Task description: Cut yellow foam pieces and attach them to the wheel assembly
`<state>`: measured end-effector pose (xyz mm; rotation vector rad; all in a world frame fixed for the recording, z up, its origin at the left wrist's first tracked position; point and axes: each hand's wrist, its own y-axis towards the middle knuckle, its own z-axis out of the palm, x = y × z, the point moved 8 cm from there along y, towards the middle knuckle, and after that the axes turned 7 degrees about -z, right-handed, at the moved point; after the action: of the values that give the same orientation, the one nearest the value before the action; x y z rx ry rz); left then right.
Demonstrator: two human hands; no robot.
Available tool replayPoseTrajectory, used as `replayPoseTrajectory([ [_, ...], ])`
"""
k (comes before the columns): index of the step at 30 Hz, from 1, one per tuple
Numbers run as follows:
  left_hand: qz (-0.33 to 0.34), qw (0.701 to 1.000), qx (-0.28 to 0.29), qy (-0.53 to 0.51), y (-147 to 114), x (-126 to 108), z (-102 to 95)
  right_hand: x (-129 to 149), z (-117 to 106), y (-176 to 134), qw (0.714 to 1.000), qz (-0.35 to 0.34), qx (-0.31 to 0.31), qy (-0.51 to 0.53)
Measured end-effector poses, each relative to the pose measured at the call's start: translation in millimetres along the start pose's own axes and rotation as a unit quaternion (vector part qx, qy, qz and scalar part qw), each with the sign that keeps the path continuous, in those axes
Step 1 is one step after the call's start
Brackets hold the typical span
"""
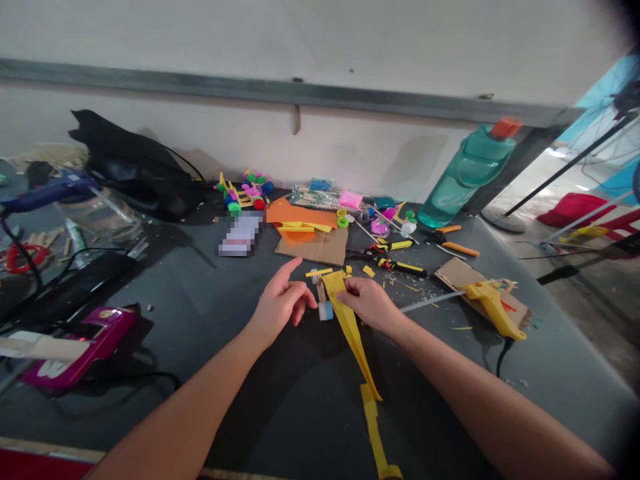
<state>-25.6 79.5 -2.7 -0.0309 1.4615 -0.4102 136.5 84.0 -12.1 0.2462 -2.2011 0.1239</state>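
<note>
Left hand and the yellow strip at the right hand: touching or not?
Apart. The head view shows the left hand left of the yellow strip, with a small blue-and-white piece visible between them.

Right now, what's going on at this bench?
On a cluttered dark table, a person's right hand holds a yellow strip near its far end. The left hand, partly open, is beside a small assembly with a light-blue part; contact is unclear. A yellow glue gun lies on cardboard to the right.
</note>
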Motion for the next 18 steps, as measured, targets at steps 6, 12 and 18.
replayPoseTrajectory([
  [6, -0.027, 0.988, -0.006, 0.15, 7.4, 19.9, 1.0, -9.9, 9.6, -8.2, 0.987, 0.095, 0.068, 0.107],
  [12, 0.012, 0.975, -0.006, 0.22, 5.4, 24.1, 5.7, -9.1, 21.9, -7.8, 0.971, 0.148, 0.067, 0.176],
  [18, 0.022, 0.975, -0.016, 0.221, 2.0, 20.5, 4.6, -6.3, 24.3, -4.3, 0.964, 0.174, 0.059, 0.191],
])
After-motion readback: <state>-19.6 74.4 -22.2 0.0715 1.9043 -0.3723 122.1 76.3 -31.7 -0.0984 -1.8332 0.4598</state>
